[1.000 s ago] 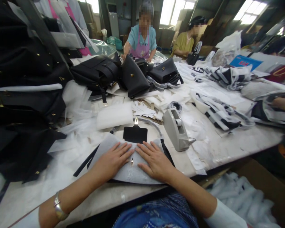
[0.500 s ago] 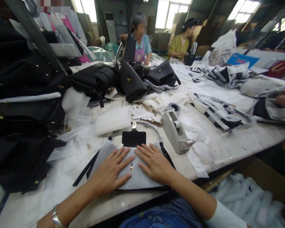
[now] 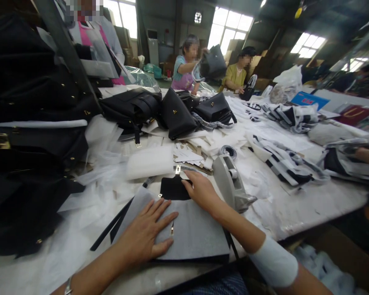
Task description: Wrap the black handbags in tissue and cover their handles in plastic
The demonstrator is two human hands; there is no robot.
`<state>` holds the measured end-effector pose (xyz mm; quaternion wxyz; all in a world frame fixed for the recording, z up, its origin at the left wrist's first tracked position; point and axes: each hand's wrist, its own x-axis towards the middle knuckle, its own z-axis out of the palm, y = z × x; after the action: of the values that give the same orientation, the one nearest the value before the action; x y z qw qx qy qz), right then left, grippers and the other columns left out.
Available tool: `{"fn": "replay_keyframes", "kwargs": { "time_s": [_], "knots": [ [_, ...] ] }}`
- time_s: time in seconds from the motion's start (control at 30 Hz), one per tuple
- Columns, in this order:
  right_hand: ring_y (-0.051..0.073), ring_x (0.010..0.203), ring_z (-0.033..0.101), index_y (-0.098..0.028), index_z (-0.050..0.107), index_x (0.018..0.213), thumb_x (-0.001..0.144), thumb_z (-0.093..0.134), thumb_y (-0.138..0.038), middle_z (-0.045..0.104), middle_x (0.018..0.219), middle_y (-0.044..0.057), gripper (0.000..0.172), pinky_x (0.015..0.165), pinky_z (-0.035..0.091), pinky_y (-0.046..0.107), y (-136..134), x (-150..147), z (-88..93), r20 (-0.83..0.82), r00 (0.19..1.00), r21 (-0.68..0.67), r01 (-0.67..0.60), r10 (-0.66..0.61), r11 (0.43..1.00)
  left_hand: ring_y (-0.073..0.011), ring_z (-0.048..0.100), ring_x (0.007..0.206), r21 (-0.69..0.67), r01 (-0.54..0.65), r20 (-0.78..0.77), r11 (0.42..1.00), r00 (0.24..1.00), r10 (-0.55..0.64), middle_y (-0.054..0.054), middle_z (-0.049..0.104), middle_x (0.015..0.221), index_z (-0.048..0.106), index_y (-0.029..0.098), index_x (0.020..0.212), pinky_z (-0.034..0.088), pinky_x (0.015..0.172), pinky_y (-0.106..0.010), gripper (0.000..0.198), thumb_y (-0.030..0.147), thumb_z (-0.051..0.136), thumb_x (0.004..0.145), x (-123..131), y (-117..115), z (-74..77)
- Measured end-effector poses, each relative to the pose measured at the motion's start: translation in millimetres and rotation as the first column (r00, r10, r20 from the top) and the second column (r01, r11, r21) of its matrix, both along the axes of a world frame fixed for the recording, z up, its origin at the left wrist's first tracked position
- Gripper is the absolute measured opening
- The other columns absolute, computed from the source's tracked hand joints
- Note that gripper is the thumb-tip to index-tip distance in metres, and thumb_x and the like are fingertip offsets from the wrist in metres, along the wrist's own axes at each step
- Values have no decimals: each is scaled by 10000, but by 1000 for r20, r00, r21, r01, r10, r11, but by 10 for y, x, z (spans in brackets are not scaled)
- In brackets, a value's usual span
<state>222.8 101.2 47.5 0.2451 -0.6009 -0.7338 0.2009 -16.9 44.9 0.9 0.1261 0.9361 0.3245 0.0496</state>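
Pale tissue sheet (image 3: 199,235) covers black handbag (image 3: 209,259) lying at near edge of table (image 3: 320,203). Left hand (image 3: 144,229) flat on sheet, fingers spread, gripping nothing. Right hand (image 3: 203,190) at right side of black flap (image 3: 171,189), near gold clasp (image 3: 178,170); fingers partly curled, can't tell if pinching flap. Grey tape dispenser (image 3: 229,180) just right of it; more black bags (image 3: 178,116) piled beyond.

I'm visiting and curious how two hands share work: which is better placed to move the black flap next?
Probably the right hand: it is at the black flap, over its right edge and close to the gold clasp. The left hand lies spread on the pale sheet.
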Motion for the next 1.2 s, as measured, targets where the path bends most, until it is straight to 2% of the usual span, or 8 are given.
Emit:
{"fn": "replay_keyframes", "kwargs": {
  "time_s": [0.1, 0.2, 0.3, 0.43, 0.67, 0.83, 1.0, 1.2],
  "knots": [
    [274, 949, 684, -176, 667, 1159, 848, 661, -245, 745, 980, 104, 318, 870, 508, 397, 308, -78, -8, -32, 999, -77, 40, -43, 996, -320, 258, 1458, -18, -11, 6, 1000, 1000, 11, -70, 266, 1601, 297, 375, 1502, 198, 1175, -535, 658, 582, 494, 909, 7, -6, 23],
    [193, 764, 698, -169, 632, 1192, 819, 697, -213, 744, 850, 43, 382, 715, 531, 292, 347, -131, 3, -106, 994, -115, 17, -30, 993, -324, 260, 1456, -29, -17, 14, 999, 1000, 17, -71, 275, 1599, 327, 370, 1492, 184, 1178, -534, 653, 567, 517, 900, 15, -17, 60],
    [147, 771, 682, -175, 652, 1127, 803, 709, -158, 732, 876, 18, 329, 710, 520, 239, 110, -176, 86, -176, 984, -100, -36, 18, 994, -339, 271, 1448, -25, -22, 35, 999, 999, 23, -75, 302, 1588, 355, 358, 1482, 193, 1170, -546, 651, 543, 544, 888, 16, -24, 71],
    [152, 838, 652, -218, 711, 903, 835, 663, -121, 696, 880, 7, 128, 779, 497, 261, -359, -205, 148, -186, 966, 71, -170, 181, 983, -336, 307, 1425, 31, -16, 138, 999, 990, 12, -76, 350, 1559, 420, 305, 1447, 202, 1173, -530, 631, 503, 577, 869, 19, -35, 55],
    [174, 872, 636, -244, 708, 1006, 933, 547, -146, 684, 921, 43, 202, 802, 506, 286, -785, -117, -139, -18, 942, 215, -323, 335, 922, -271, 576, 1152, -28, -63, 280, 998, 958, 68, -65, 666, 1143, 566, 215, 1195, 215, 1187, -506, 440, 405, 662, 810, 38, -104, 104],
    [184, 804, 614, -228, 715, 949, 974, 506, -207, 676, 860, 53, 212, 738, 498, 295, -844, -99, -241, 129, 909, 271, -417, 397, 867, -298, 570, 1188, 105, -100, 362, 989, 931, 56, -76, 687, 1115, 603, 205, 1165, 285, 1157, -526, 424, 451, 664, 825, -8, -186, 56],
    [183, 855, 621, -204, 700, 1061, 998, 457, -193, 697, 921, 62, 251, 781, 513, 295, -886, -82, -319, 130, 877, 252, -480, 462, 840, -259, 672, 977, 315, -172, 435, 933, 900, 20, -107, 721, 1033, 611, 153, 1106, 464, 1026, -473, 383, 442, 651, 858, -69, -288, -6],
    [191, 904, 606, -230, 681, 1169, 979, 458, -153, 697, 989, 68, 303, 824, 520, 326, -895, -56, -389, 118, 855, 254, -518, 505, 817, -159, 677, 863, 432, 27, 443, 901, 864, -238, -45, 736, 977, 612, 197, 1159, 561, 810, -272, 274, 198, 641, 886, -81, -321, -84]
  ]
}}
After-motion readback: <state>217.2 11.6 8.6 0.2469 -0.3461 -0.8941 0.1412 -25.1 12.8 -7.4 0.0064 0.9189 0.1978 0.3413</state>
